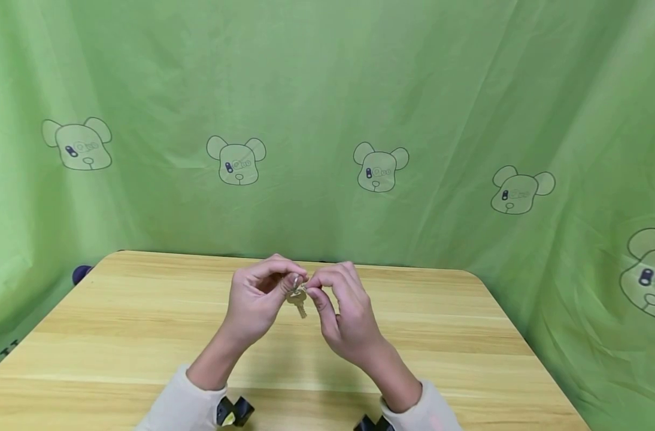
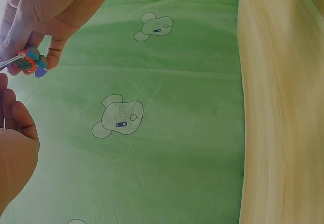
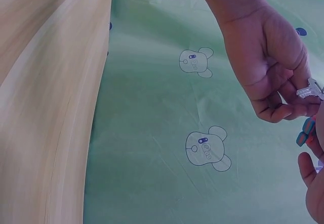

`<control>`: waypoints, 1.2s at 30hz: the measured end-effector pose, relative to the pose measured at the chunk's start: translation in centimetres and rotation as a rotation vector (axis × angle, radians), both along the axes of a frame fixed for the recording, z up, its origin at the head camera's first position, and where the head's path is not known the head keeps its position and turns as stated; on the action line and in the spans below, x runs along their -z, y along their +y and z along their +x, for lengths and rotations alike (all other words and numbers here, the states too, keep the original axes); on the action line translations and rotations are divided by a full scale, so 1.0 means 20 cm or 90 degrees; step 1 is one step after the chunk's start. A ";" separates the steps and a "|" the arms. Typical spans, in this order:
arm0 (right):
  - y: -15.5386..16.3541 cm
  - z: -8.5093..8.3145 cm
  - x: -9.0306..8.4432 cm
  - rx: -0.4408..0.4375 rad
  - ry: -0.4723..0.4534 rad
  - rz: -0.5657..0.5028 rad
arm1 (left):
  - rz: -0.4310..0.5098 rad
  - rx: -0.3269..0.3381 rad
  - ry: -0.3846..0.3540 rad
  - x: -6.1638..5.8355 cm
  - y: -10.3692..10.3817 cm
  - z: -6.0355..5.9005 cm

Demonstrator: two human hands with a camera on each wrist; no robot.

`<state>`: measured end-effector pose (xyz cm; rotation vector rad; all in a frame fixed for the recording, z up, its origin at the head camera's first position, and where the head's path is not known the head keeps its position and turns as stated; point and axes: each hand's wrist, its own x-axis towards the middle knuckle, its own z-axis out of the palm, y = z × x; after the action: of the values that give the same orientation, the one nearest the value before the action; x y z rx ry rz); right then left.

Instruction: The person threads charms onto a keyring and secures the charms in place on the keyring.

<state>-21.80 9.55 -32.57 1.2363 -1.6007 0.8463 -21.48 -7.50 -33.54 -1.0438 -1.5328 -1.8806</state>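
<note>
In the head view, both hands meet above the far middle of the table. A brass-coloured key [image 1: 300, 305] hangs from a small metal ring between them; whether a second key overlaps it I cannot tell. My left hand [image 1: 254, 299] pinches the ring between thumb and forefinger. Close beside it, my right hand [image 1: 349, 311] pinches a small metal part joined to the ring. A teal, orange and purple charm [image 2: 34, 62] shows at the right hand's fingers in the left wrist view. The right wrist view shows the key [image 3: 309, 90] near the left fingers, partly cut off.
The pale wooden table [image 1: 144, 335] has rounded far corners. Behind it and at the sides hangs a green curtain [image 1: 306, 78] with bear-head outlines. Black blocks [image 1: 234, 412] sit at both wrists by the light sleeves. A dark purple round thing [image 1: 81, 274] shows past the table's left edge.
</note>
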 end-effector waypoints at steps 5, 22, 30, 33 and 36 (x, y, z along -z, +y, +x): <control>0.00 0.00 0.00 0.006 0.011 -0.003 | 0.000 -0.001 -0.012 0.00 0.00 0.00; 0.01 -0.02 0.01 0.069 0.056 0.007 | -0.004 -0.004 -0.048 0.01 0.01 0.01; 0.02 -0.03 0.02 0.164 0.158 0.029 | -0.015 0.000 -0.059 0.02 0.01 0.01; 0.02 -0.04 0.02 0.186 0.185 0.029 | -0.019 0.006 -0.064 0.02 0.01 0.01; 0.02 -0.05 0.01 0.200 0.198 0.025 | -0.026 0.005 -0.065 0.02 0.02 0.01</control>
<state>-22.76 9.98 -32.84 1.0473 -1.5082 0.4039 -21.32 -7.10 -34.02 -0.9867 -1.6331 -1.9429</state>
